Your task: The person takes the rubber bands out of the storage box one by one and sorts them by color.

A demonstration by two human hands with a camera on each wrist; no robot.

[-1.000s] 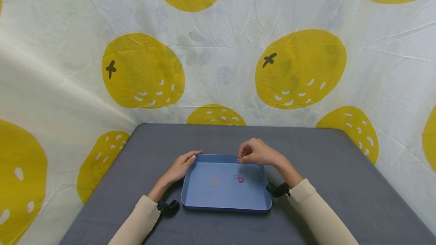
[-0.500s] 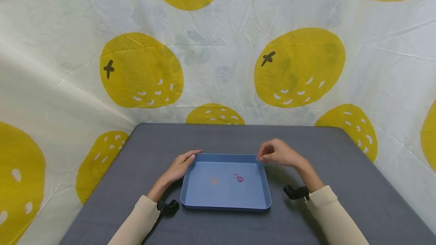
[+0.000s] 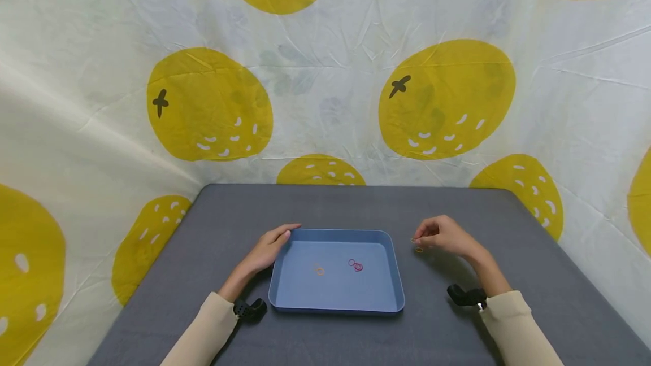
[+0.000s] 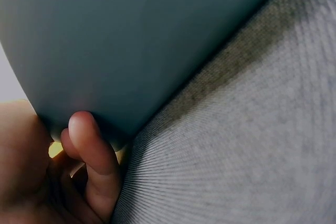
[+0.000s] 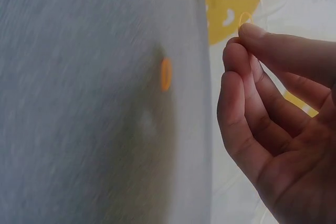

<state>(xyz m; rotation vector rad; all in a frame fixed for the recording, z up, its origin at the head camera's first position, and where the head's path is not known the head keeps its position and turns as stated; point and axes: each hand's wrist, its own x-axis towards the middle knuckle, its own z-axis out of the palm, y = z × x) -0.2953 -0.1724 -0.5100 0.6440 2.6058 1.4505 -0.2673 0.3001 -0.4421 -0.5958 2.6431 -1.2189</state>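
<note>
The table and tray were seen from above by the head camera. The tray's wall and the tablecloth were viewed closely by the wrist cameras.

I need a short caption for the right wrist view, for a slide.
Right hand pinches a small orange rubber band above a grey table, where another orange band lies.

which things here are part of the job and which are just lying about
In the job: right hand pinching a small orange band; orange band on the table; blue tray with bands inside; left hand on its rim.
Lying about: lemon-print cloth.
</note>
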